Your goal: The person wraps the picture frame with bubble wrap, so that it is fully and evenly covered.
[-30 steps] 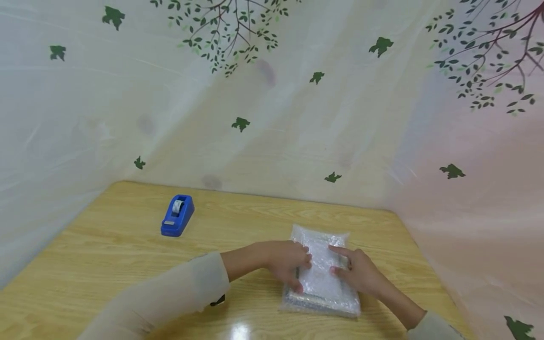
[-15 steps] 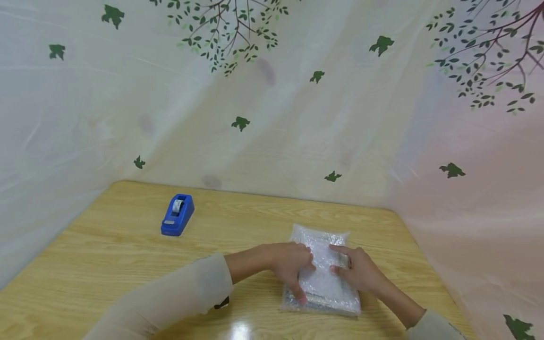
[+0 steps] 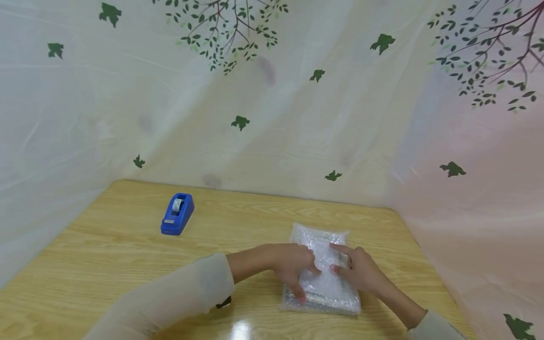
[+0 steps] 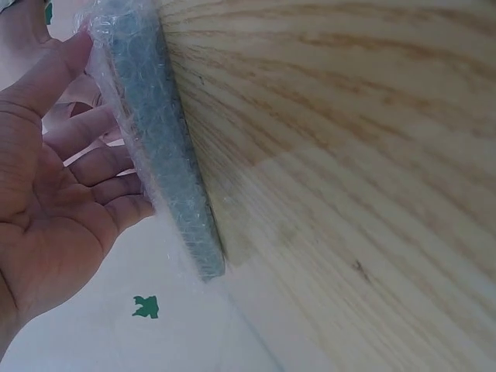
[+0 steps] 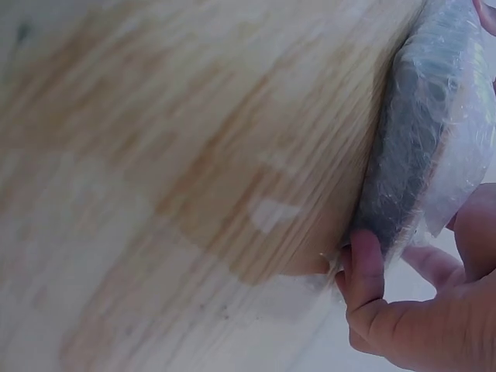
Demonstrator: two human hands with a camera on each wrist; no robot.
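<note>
Steadying a flat, bubbly plastic packet (image 3: 321, 283) on grainy wood (image 3: 106, 250).
Touching crinkled film (image 3: 324, 249) with left hand (image 3: 293, 265) spread; pinching one edge with right hand (image 3: 360, 270).

And there's our left arm (image 3: 191, 285) stretched across, left hand (image 3: 293, 263) back upward, thumb (image 3: 301, 296) spread wide of slightly bent fingers (image 4: 108, 164)! Opposite, our right arm (image 3: 401, 302) slants in, right hand (image 3: 361, 271) facing its partner, thumb and forefinger (image 3: 340, 249) forked apart, another finger (image 5: 366, 267) curled lower.

No text or numbers can be read.
</note>
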